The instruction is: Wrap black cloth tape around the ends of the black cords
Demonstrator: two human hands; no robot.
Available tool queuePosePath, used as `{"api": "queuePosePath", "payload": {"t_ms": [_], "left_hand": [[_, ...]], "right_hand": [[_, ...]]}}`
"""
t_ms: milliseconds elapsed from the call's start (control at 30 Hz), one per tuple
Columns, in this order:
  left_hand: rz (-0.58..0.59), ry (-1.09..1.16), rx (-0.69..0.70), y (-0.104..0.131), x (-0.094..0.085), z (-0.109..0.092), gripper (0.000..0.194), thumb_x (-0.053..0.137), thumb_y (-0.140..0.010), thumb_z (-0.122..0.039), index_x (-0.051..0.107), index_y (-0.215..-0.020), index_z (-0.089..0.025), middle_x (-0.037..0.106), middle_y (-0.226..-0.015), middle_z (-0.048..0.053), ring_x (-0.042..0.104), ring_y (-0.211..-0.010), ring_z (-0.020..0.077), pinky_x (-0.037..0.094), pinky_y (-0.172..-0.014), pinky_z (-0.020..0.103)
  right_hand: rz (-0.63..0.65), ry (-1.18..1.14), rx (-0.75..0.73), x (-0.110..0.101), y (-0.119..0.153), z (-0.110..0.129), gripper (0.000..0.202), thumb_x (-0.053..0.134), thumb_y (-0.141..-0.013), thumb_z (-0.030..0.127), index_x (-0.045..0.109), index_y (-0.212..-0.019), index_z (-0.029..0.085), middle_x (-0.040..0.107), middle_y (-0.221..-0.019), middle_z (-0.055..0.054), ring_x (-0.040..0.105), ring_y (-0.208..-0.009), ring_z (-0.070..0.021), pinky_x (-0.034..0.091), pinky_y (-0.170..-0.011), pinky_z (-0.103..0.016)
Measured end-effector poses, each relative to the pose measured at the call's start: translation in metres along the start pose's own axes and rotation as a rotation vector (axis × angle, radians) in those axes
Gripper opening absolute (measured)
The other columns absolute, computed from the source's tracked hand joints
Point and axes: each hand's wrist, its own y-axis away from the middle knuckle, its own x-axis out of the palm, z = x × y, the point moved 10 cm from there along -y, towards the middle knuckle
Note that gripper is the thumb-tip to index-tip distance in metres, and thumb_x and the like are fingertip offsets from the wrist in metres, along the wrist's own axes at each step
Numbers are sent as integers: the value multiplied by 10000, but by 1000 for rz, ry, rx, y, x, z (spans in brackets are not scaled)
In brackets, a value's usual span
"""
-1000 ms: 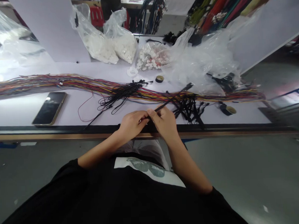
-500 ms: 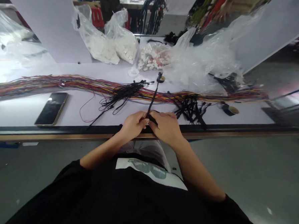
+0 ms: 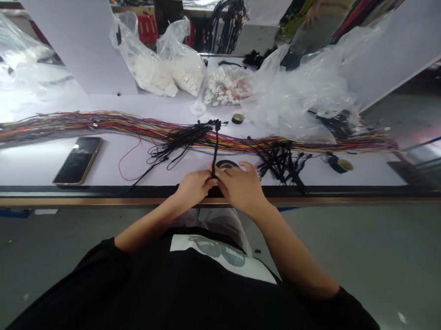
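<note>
My left hand [image 3: 194, 187] and my right hand [image 3: 241, 184] meet at the table's front edge, fingers closed on the lower end of a short black cable [image 3: 216, 153]. The cable stands up from my fingertips, its dark connector end over a pile of thin black cables [image 3: 184, 139]. A roll of black tape [image 3: 227, 163] lies just behind my right hand, partly covered by it. To the right is a heap of black cable pieces [image 3: 281, 163]. A long bundle of coloured wires [image 3: 129, 121] runs across the table behind my hands.
A phone [image 3: 78, 161] lies at the left. Plastic bags of white parts [image 3: 186, 71] and a crumpled clear bag [image 3: 294, 92] stand at the back. Small tape rolls [image 3: 238, 118] lie behind the wires and at the right [image 3: 342, 165]. A person's hand [image 3: 311, 15] shows beyond.
The cable's upper end has swung left, away from the small tape roll. My right hand's fingers have lifted and spread somewhat, showing more of the tape roll behind. The far person's hand has moved left.
</note>
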Motion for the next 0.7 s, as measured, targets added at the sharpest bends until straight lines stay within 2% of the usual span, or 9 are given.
{"api": "queuePosePath", "payload": {"t_ms": [100,167,233,367,467,567,633,700], "left_hand": [[0,-146,-7,-2,2,-2,237,418,-862,-217,619,-947,-125,700,-821,88,647,-760,203,463,-703,288],[-9,-162,-10,-3,4,-1,261,403,-864,-206,617,-987,-121,697,-949,117,645,-870,226,461,-769,307],[-17,-123,-14,-5,7,1,259,401,-857,-191,621,-974,-119,689,-988,122,635,-907,230,454,-792,308],[-62,77,-12,-10,8,7,164,445,-809,-161,607,-793,-140,672,-821,59,610,-782,179,442,-726,270],[-83,302,-87,-8,6,15,187,469,-774,-174,479,-588,-162,525,-558,-22,495,-542,104,385,-558,219],[9,551,-173,2,12,17,237,470,-762,-226,385,-546,-178,378,-454,-71,336,-393,56,270,-427,192],[124,686,-124,10,16,7,213,491,-742,-259,407,-566,-172,384,-460,-77,328,-377,41,239,-406,178],[216,749,-63,14,15,-1,204,510,-721,-289,444,-577,-160,413,-468,-70,357,-377,36,245,-405,172]], "right_hand": [[4,-30,5,4,-2,-2,493,408,-848,217,460,-1337,188,705,-919,-87,581,-891,-222,208,-841,-375],[16,-42,26,9,-5,-6,465,412,-837,228,511,-1289,192,706,-898,-84,580,-842,-215,212,-804,-369],[39,-37,40,14,-7,-9,427,414,-830,245,563,-1228,200,706,-870,-81,576,-796,-212,206,-777,-371],[74,-10,18,19,-16,-7,385,408,-830,275,611,-1155,227,701,-853,-84,573,-791,-220,195,-738,-373],[82,4,-3,19,-28,-10,425,385,-834,239,570,-1217,232,704,-888,-91,584,-826,-230,208,-743,-372],[102,72,124,21,-39,-40,491,374,-837,229,475,-1315,171,711,-890,-119,600,-812,-260,242,-771,-384],[105,125,327,22,-38,-76,530,405,-831,255,430,-1338,101,713,-849,-143,606,-784,-279,270,-793,-397],[91,101,380,22,-36,-92,536,427,-830,263,419,-1333,79,710,-894,-153,608,-844,-292,303,-822,-403]]}}
